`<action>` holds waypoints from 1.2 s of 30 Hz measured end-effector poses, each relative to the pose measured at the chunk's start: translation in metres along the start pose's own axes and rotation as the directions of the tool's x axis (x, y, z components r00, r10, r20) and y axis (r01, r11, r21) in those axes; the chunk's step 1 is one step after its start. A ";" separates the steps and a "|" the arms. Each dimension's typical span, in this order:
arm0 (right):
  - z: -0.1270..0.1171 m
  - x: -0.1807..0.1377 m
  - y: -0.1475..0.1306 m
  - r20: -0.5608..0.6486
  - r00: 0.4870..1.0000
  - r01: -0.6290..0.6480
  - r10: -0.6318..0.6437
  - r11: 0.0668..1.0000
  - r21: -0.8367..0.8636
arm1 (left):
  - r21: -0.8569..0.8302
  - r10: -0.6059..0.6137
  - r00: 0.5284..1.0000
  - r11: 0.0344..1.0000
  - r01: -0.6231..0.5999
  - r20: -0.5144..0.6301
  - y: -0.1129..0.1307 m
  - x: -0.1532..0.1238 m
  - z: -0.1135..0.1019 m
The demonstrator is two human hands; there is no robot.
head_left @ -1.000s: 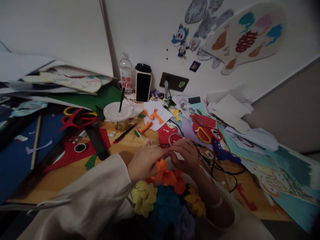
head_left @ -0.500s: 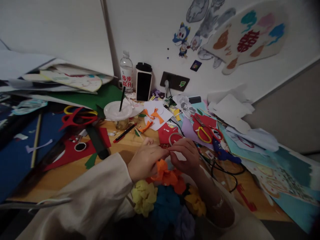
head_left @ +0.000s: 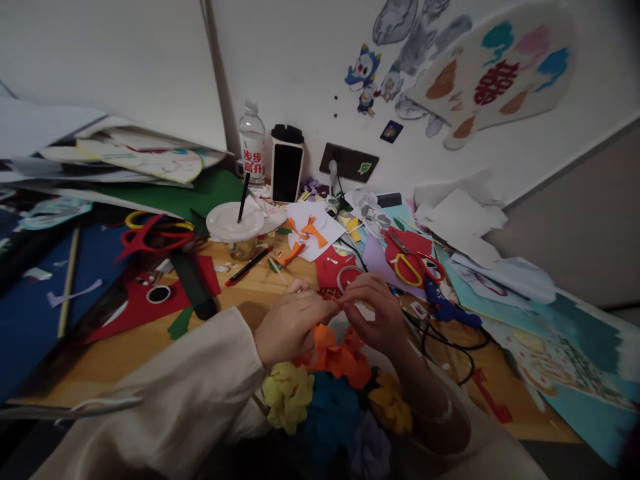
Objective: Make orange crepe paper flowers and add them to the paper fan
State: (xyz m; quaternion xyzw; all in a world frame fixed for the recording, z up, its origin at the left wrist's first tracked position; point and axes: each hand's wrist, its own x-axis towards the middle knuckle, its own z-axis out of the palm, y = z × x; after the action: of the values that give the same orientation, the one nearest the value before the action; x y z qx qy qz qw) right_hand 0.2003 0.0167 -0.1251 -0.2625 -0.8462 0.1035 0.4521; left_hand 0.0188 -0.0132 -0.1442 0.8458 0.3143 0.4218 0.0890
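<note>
My left hand is curled closed, with an orange paper flower coming out from under its fingers. My right hand pinches thumb and fingers together, its tips meeting those of the left just above the flower; whatever small thing lies between them is hidden. Close below, on my lap side, sit a yellow paper flower, a blue one, an amber one and a purple one. A roll of clear tape lies just beyond my right hand.
A lidded cup with a black straw stands ahead left, near a water bottle. Red-handled scissors lie left; another pair of scissors lies right. Orange paper pieces, a black pen and a black cable are scattered around.
Both hands stay nearly in place, fingertips together. The orange flower's petals have shifted slightly beneath them. The view has drifted a little.
</note>
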 end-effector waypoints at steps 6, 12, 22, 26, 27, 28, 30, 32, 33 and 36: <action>0.002 -0.001 0.004 -0.017 0.999 -0.045 0.044 0.995 -0.092 | -0.014 -0.013 0.999 1.000 0.013 -0.032 -0.001 -0.001 0.001; -0.008 -0.001 0.027 0.060 0.964 -0.240 0.260 0.944 -0.225 | -0.074 0.071 0.980 0.994 -0.086 -0.186 -0.002 -0.004 0.005; -0.016 -0.004 0.008 0.299 0.932 -0.305 0.206 0.891 0.337 | -0.096 0.078 0.988 0.991 -0.091 -0.136 0.007 -0.002 -0.002; -0.013 -0.006 0.003 0.396 0.915 -0.293 0.072 0.794 0.533 | -0.089 0.128 0.985 0.986 -0.138 -0.113 0.008 0.000 -0.003; -0.012 -0.006 0.003 0.383 0.921 -0.290 0.075 0.788 0.544 | -0.051 0.140 0.981 0.988 -0.148 -0.136 0.006 -0.001 -0.002; -0.011 -0.006 0.003 0.374 0.924 -0.291 0.080 0.780 0.554 | -0.004 0.153 0.976 0.988 -0.155 -0.155 0.005 -0.002 -0.001; -0.011 -0.006 0.004 0.374 0.923 -0.301 0.087 0.768 0.565 | 0.080 0.198 0.965 0.979 -0.186 -0.175 0.002 -0.004 0.000; -0.013 -0.005 0.002 0.382 0.919 -0.311 0.100 0.780 0.543 | 0.129 0.236 0.959 0.968 -0.217 -0.159 0.000 -0.006 0.000; -0.013 -0.004 0.002 0.379 0.918 -0.315 0.114 0.791 0.524 | 0.145 0.241 0.957 0.965 -0.219 -0.159 0.000 -0.007 -0.001; -0.015 -0.003 0.000 0.351 0.922 -0.323 0.162 0.822 0.469 | 0.142 0.196 0.969 0.974 -0.176 -0.149 0.001 -0.007 -0.003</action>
State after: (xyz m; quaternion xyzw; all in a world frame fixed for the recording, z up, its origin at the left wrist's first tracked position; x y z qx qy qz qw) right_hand 0.2143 0.0138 -0.1188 -0.2193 -0.8037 0.4225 0.3571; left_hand 0.0136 -0.0182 -0.1467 0.8384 0.2661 0.4747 -0.0314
